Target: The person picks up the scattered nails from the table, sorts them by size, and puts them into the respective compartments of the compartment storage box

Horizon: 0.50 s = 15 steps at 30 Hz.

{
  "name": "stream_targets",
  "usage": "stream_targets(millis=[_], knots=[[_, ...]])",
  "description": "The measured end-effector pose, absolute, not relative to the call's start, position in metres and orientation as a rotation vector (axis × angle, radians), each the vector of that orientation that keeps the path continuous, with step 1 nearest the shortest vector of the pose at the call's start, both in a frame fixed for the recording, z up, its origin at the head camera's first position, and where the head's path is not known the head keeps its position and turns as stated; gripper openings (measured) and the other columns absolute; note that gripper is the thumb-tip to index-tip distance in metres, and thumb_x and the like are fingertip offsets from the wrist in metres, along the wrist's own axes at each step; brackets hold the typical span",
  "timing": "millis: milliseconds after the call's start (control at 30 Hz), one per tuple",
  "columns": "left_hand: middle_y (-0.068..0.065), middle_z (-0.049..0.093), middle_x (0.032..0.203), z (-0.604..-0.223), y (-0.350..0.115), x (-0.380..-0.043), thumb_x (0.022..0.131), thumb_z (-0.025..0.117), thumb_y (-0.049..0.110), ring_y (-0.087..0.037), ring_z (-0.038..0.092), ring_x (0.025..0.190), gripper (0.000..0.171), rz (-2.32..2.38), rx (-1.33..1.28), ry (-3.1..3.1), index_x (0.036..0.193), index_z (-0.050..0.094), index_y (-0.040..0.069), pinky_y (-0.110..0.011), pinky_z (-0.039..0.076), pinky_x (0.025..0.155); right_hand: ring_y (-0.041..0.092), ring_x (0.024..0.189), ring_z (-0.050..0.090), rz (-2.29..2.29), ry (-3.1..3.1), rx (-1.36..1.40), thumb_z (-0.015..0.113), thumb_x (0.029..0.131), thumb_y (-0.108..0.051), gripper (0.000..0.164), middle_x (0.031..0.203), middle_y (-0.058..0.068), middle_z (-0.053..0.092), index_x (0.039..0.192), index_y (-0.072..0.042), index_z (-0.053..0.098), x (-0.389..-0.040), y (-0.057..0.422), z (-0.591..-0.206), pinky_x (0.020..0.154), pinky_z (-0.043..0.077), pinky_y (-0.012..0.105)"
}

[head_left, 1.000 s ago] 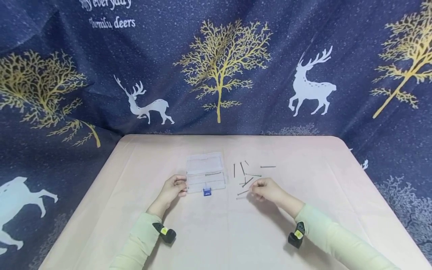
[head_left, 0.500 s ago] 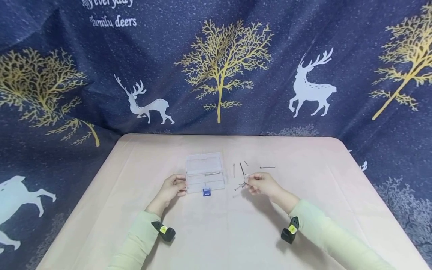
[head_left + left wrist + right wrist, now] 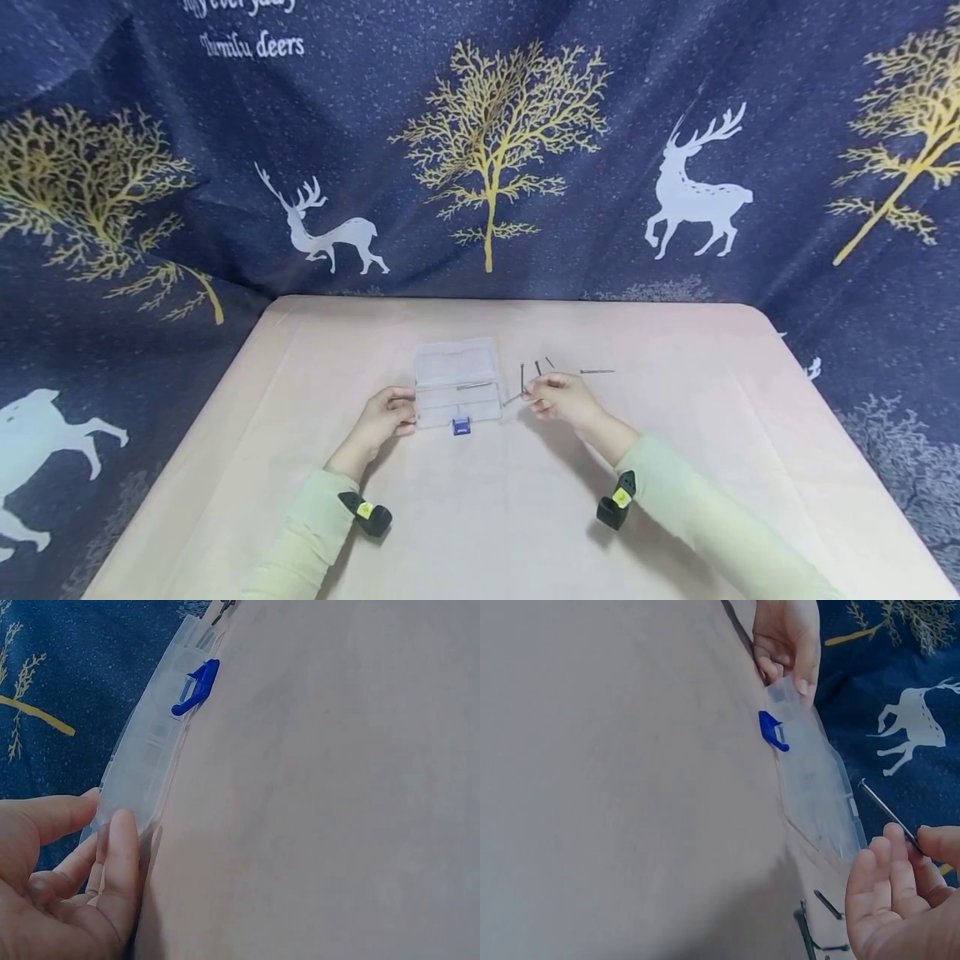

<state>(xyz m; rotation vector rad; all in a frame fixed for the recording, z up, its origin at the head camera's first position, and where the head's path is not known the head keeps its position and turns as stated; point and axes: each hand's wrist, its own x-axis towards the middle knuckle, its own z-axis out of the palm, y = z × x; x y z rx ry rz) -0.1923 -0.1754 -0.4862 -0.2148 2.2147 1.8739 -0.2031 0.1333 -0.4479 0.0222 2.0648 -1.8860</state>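
Observation:
My left hand (image 3: 381, 421) grips the left end of a clear plastic box (image 3: 142, 769), thumb on one side and fingers on the other. The box stands with its lid (image 3: 453, 362) folded back and a blue latch (image 3: 461, 426) at the front. One nail (image 3: 474, 386) lies inside, in the back part. My right hand (image 3: 564, 403) pinches a nail (image 3: 885, 804) between thumb and fingers, just right of the box. Its headed end points toward the box.
Several loose nails lie right of the box, among them an upright-looking one (image 3: 522, 375) and one farther right (image 3: 597, 372). Other nails (image 3: 829, 904) are partly hidden below my right hand. A dark blue patterned cloth (image 3: 487, 150) hangs behind the table (image 3: 480, 533).
My right hand has picked up a nail from the loose group and moved left and slightly back with it, close to the box's right side. My left hand stays on the box.

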Motion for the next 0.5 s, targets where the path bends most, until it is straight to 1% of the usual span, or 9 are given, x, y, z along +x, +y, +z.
stream_targets(millis=[200,367,500], knots=[[-0.016,0.059,0.101,-0.489,-0.175,-0.193,0.091,0.052,-0.002,-0.009,0.058,0.074,0.036,1.909,-0.219,2.193,0.125,0.045,-0.01,-0.02,0.06,0.066,0.009,0.068,0.062,-1.886,2.034,0.033,0.057,0.092,-0.006,0.027,0.092,0.014,0.07,0.111,0.013,0.056,-0.204,0.124,-0.452,0.076,0.061,0.03],[-0.016,0.059,0.101,-0.489,-0.175,-0.192,0.091,0.051,-0.002,-0.009,0.057,0.074,0.036,1.909,-0.228,2.183,0.126,0.045,-0.011,-0.019,0.06,0.066,0.011,0.069,0.062,-1.857,2.067,0.028,0.056,0.092,-0.007,0.026,0.098,0.019,0.069,0.111,0.01,0.058,-0.207,0.118,-0.455,0.072,0.061,0.027],[-0.014,0.059,0.099,-0.488,-0.175,-0.191,0.091,0.051,-0.003,-0.009,0.057,0.074,0.036,1.908,-0.243,2.189,0.126,0.045,-0.01,-0.019,0.06,0.067,0.011,0.071,0.063,-1.851,2.08,0.003,0.055,0.092,-0.007,0.026,0.101,0.021,0.068,0.111,0.011,0.057,-0.212,0.111,-0.454,0.072,0.061,0.026]])
